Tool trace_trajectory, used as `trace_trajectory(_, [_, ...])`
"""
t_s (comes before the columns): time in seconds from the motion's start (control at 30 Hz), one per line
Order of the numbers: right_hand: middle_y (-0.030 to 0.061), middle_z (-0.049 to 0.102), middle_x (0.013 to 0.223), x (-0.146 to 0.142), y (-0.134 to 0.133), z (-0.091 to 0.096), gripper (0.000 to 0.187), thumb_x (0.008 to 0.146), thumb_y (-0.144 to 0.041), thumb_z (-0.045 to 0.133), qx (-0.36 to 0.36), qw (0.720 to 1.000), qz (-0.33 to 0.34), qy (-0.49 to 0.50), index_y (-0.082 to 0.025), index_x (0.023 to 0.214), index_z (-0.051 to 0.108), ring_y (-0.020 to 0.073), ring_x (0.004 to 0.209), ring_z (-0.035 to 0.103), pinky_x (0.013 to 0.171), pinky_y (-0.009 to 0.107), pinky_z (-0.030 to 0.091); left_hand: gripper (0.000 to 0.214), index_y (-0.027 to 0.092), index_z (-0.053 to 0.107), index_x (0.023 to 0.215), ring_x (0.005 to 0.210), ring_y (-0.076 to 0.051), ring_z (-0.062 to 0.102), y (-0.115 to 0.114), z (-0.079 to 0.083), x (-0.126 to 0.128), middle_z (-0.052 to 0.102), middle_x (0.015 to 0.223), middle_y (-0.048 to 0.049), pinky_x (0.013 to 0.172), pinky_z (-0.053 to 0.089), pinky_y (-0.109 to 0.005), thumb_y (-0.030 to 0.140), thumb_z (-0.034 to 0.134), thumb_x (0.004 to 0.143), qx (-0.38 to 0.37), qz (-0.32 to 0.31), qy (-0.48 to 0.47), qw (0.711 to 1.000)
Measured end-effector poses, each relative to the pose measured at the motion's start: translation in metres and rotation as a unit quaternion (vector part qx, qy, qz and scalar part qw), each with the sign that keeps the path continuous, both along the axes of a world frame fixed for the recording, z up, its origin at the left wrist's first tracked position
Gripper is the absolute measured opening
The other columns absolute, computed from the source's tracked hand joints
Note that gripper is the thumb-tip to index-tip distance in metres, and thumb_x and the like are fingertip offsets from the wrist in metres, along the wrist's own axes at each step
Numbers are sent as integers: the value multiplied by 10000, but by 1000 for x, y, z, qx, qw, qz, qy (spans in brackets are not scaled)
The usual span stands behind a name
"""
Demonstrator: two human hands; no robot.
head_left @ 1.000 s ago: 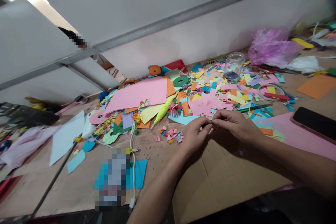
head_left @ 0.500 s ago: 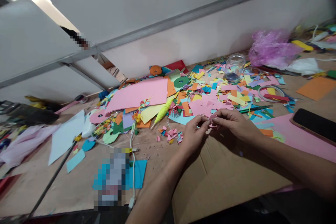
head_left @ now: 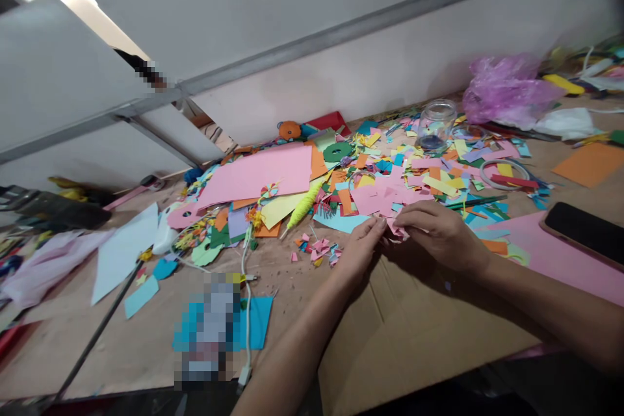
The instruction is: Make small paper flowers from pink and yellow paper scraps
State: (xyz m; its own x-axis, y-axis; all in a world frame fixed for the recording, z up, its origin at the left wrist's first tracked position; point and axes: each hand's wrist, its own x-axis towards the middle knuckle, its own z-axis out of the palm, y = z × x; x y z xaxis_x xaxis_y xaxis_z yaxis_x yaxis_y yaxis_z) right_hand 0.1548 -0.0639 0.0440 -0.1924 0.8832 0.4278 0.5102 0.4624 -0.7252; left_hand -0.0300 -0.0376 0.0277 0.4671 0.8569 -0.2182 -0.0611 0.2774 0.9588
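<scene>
Just above the edge of a brown cardboard sheet (head_left: 414, 331), my two hands meet at a small pink paper piece (head_left: 398, 231). My left hand (head_left: 364, 244) pinches it from the left between thumb and fingers. From the right, my right hand (head_left: 441, 234) has its thumb and bent fingers closed at the piece's upper side. The fingers partly cover the paper, so its full shape is hidden. Close to my left hand lies a little heap of folded pink and coloured paper bits (head_left: 319, 248). Beyond the fingertips spread cut pink paper strips (head_left: 390, 192).
Paper scraps crowd the table around a clear jar (head_left: 437, 125). A phone (head_left: 585, 231) lies on pink paper at right. Left are a yellow twisted cord-like item (head_left: 306, 205), a large pink sheet (head_left: 258, 172), a white cable (head_left: 248, 318) and a thin rod (head_left: 97, 335).
My fingertips have moved slightly apart, and more of the pink paper piece shows between them. The right hand has shifted a little to the right. Things on the table look unmoved.
</scene>
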Motion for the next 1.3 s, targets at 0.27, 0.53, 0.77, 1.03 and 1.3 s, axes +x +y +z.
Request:
trace_trajectory(0.27, [80,736,946,-3,0,7,171,943,-340,607,-55,996,66,36,-278,942,766,242,902,673,816,371,531,395,165,591,770,609,-86,507,3,1,-1,581,690,14,623,413,-208,506,781,712,-56,49,-42,996])
trace_trajectory(0.53, [60,731,895,-2,-1,7,149,929,-292,614,-91,994,52,27,-230,910,748,191,825,681,739,296,517,419,150,589,739,626,-88,530,-1,7,-1,596,686,6,646,412,-203,493,821,672,-87,40,-49,994])
trace_trajectory(0.77, [40,727,773,-11,-8,18,135,859,-297,620,-225,973,-30,53,-210,795,701,190,688,653,578,275,473,380,136,620,769,677,-123,573,1,4,-3,635,735,-31,673,437,-243,485,768,746,-22,12,-33,999])
trace_trajectory(1.03, [48,715,798,-10,-5,19,201,846,-400,660,-277,951,-7,139,-201,822,649,203,747,660,637,290,489,308,133,648,812,720,-122,571,1,4,-4,649,787,-45,700,434,-249,424,746,785,24,5,-9,1000])
trace_trajectory(1.3, [24,665,725,-3,-2,11,303,934,-430,562,-255,966,17,51,-188,776,654,166,655,592,592,269,428,398,130,617,782,647,-109,552,2,6,-3,616,722,-26,646,432,-241,496,769,742,-11,-5,-5,1000])
